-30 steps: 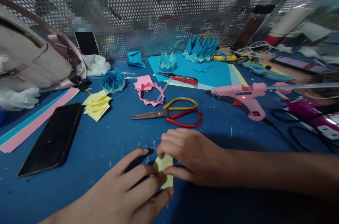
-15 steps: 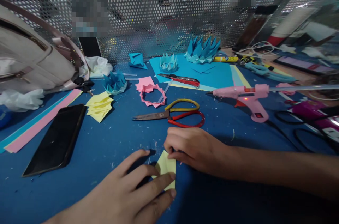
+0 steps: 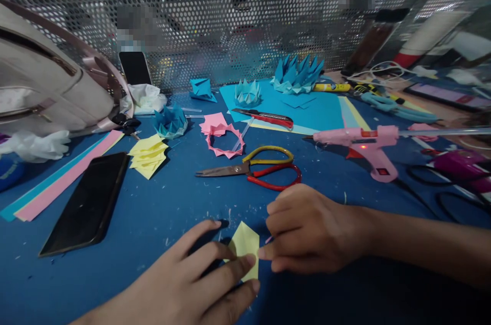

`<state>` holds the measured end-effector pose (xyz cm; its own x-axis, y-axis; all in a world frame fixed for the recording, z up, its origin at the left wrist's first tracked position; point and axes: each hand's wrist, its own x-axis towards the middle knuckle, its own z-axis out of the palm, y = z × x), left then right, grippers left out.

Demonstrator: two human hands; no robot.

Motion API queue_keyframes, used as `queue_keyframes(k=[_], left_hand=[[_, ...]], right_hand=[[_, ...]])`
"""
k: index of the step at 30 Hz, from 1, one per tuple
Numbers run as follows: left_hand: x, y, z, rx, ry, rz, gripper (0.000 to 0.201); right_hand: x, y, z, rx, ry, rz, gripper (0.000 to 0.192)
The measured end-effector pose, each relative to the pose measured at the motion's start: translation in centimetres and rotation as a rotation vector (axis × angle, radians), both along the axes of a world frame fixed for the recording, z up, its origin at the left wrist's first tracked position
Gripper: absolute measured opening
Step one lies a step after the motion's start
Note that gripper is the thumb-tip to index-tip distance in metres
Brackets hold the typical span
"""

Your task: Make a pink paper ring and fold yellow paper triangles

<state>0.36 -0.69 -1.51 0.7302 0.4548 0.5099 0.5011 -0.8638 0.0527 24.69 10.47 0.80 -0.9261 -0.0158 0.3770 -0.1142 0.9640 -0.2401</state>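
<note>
The blue tabletop (image 3: pixel 161 212) is spread with craft things beneath a perforated metal screen (image 3: pixel 238 13). A pale bag (image 3: pixel 46 89) is seen at the far left, with a dark phone (image 3: pixel 88 204) lying flat nearer in and strips of pink and blue paper (image 3: pixel 57 181) beside it. A pink glue gun (image 3: pixel 360 143) is laid at the right, scissors (image 3: pixel 253 167) with red and yellow handles at the middle, and a stack of yellow folded pieces (image 3: pixel 148 153) to the left of them. Folded blue crowns (image 3: pixel 297 73) and a pink paper ring (image 3: pixel 225 139) are set further back.

Since a second ago the right hand (image 3: pixel 310 230) has been drawn off the top of the small yellow paper (image 3: pixel 245 248) to its right edge, so that more of the sheet is uncovered; a pointed, folded upper corner is now shown, which suggests a crease has just been pressed and run along.

The yellow paper lies flat on the tabletop at the near middle, between the two hands. The right hand's fingers are curled almost closed, and only a fingertip and thumb are laid against the paper's right edge; nothing is gripped. The left hand (image 3: pixel 192 284) is spread flat and open, its fingers (image 3: pixel 233 268) pressed onto the lower part of the paper to pin it down.
</note>
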Motion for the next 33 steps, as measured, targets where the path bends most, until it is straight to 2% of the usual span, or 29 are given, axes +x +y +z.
queue_keyframes(k=[4, 8, 11, 17, 22, 24, 27, 31, 33], left_hand=[[0.1, -0.1, 0.2, 0.007, -0.027, 0.007, 0.031], [0.1, -0.2, 1.5, -0.066, 0.047, 0.005, 0.025], [-0.2, 0.0, 2.3, -0.136, 0.111, -0.031, 0.026], [-0.2, 1.0, 2.4, -0.117, 0.042, -0.093, 0.039], [-0.1, 1.4, 2.6, 0.021, 0.089, -0.108, 0.04], [0.0, 1.6, 2.5, 0.024, 0.063, -0.099, 0.037], [0.2, 1.9, 2.1, -0.098, -0.009, -0.084, 0.031], [0.3, 2.2, 1.9, -0.403, -0.101, -0.059, 0.019], [0.3, 2.2, 1.8, -0.505, -0.127, -0.001, 0.014]], right_hand=[[0.1, 0.1, 0.3, 0.053, -0.021, -0.072, 0.044], [0.0, -0.2, 0.5, 0.109, -0.057, -0.125, 0.038], [0.0, -0.5, 0.3, 0.178, 0.015, -0.125, 0.034], [-0.1, -0.8, -0.2, 0.262, 0.177, 0.118, 0.025], [-0.2, -1.0, -0.1, 0.251, 0.123, 0.151, 0.028], [-0.2, -1.0, 0.0, 0.256, 0.087, 0.159, 0.028], [-0.2, -1.0, 0.1, 0.261, 0.059, 0.168, 0.027], [-0.3, -0.8, -0.1, 0.247, 0.058, 0.178, 0.027], [-0.3, -0.7, -0.2, 0.237, 0.075, 0.183, 0.027]])
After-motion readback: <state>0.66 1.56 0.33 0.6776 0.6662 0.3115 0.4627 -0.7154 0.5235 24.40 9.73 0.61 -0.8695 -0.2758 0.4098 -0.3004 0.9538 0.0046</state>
